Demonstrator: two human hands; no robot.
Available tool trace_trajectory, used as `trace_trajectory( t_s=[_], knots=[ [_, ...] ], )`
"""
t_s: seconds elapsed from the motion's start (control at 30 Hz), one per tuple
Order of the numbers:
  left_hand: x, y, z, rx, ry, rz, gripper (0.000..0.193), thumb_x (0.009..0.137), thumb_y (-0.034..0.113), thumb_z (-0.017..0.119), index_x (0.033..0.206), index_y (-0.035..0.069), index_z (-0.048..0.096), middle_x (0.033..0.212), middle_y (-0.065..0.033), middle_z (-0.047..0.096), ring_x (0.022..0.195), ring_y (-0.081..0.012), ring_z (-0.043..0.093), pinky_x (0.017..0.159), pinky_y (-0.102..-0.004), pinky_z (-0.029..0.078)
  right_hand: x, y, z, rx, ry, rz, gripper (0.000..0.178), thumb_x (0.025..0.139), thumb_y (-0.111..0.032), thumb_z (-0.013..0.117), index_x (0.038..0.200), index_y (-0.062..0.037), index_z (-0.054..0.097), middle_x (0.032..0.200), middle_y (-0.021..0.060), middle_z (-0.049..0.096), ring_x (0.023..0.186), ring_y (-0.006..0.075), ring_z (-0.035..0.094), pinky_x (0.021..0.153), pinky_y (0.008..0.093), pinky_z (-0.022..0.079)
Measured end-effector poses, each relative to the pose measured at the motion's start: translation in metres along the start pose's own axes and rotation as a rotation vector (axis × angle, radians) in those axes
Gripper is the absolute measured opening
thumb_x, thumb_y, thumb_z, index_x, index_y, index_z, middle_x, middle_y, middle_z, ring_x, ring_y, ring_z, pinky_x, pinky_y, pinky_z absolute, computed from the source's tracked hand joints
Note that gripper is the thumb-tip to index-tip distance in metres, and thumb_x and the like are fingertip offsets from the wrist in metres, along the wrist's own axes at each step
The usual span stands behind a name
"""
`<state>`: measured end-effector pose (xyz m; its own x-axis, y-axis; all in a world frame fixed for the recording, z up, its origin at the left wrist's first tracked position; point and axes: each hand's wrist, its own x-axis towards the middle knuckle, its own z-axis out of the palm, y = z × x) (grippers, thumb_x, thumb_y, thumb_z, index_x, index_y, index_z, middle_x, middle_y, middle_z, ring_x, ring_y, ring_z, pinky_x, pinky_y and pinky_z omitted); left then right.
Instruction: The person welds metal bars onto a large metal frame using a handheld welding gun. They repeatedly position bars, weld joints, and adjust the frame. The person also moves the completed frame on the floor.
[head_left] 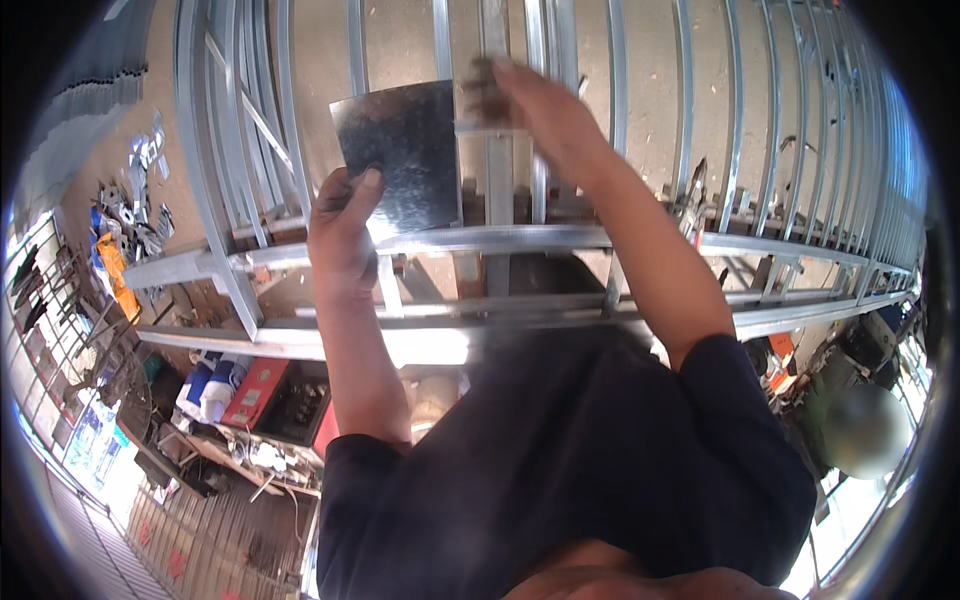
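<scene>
Dark grey metal, by the look of it, makes up the flat plate that the person's left hand pinches near its left edge, thumb on the face; the plate extends beyond that hand and to its right. The right hand is near the plate's right side (too blurred to tell whether it holds anything). The plate looks thin, fairly stiff and light enough for one hand, though its smooth face may slip and its corners may cut. Opposite edges, pressed flat between thumb and fingers, seem the safest grip, clear of those corners
</scene>
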<state>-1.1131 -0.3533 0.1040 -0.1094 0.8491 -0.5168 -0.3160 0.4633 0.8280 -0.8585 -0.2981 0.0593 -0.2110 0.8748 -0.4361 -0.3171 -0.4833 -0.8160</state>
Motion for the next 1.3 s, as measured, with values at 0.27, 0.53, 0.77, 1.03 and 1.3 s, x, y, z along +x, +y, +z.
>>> trace_trajectory(
  t_s=[0.27, 0.53, 0.77, 1.03, 1.3],
  knots=[
    [0.067, -0.024, 0.099, -0.104, -0.149, -0.117, 0.042, 0.096, 0.03, 0.075, 0.125, 0.0, 0.064, 0.108, -0.0064, 0.069, 0.1, -0.0148, 0.063, 0.087, -0.0299, 0.051, -0.023, -0.052, -0.031, -0.354, 0.08, 0.14, 0.046, 0.099, -0.027, 0.07, 0.134, 0.001, 0.058, 0.113, 0.0095, 0.069, 0.101, 0.0152, 0.065, 0.087, 0.0338, 0.056],
    [0.066, -0.082, 0.083, 1.374, -0.437, 0.819, 0.069, 0.087, 0.037, 0.076, 0.149, 0.018, 0.051, 0.15, -0.0188, 0.047, 0.136, -0.0389, 0.047, 0.114, -0.0534, 0.037, 0.014, -0.066, -0.1, -0.148, 0.455, -0.098, 0.036, 0.101, -0.019, 0.064, 0.129, 0.0037, 0.059, 0.109, 0.0105, 0.07, 0.097, 0.0167, 0.067, 0.085, 0.0329, 0.055],
    [0.07, -0.088, 0.083, 1.441, -0.436, 0.777, 0.06, 0.084, 0.037, 0.078, 0.141, 0.027, 0.06, 0.153, -0.0157, 0.045, 0.136, -0.0376, 0.047, 0.114, -0.053, 0.035, 0.035, -0.075, -0.11, -0.141, 0.441, -0.113, 0.037, 0.101, -0.021, 0.061, 0.129, 0.0032, 0.059, 0.114, 0.0112, 0.069, 0.101, 0.0172, 0.066, 0.092, 0.0346, 0.053],
    [0.152, -0.022, 0.1, 1.266, -0.122, 0.915, 0.064, 0.084, 0.031, 0.082, 0.142, 0.015, 0.059, 0.142, -0.013, 0.057, 0.134, -0.0343, 0.052, 0.113, -0.0491, 0.04, 0.132, -0.13, -0.129, -0.291, 0.529, -0.327, 0.045, 0.098, -0.02, 0.065, 0.134, 0.0062, 0.058, 0.119, 0.0151, 0.068, 0.102, 0.0206, 0.066, 0.092, 0.0337, 0.053],
    [0.363, 0.059, 0.213, 0.557, -0.022, 0.187, 0.058, 0.088, 0.032, 0.081, 0.128, -0.005, 0.062, 0.122, -0.0162, 0.069, 0.119, -0.0287, 0.063, 0.103, -0.0388, 0.05, 0.305, -0.152, -0.139, -0.371, 0.388, -0.303, 0.043, 0.095, -0.022, 0.07, 0.127, 0.0066, 0.063, 0.115, 0.0126, 0.069, 0.097, 0.022, 0.067, 0.087, 0.0331, 0.055]
  ],
)
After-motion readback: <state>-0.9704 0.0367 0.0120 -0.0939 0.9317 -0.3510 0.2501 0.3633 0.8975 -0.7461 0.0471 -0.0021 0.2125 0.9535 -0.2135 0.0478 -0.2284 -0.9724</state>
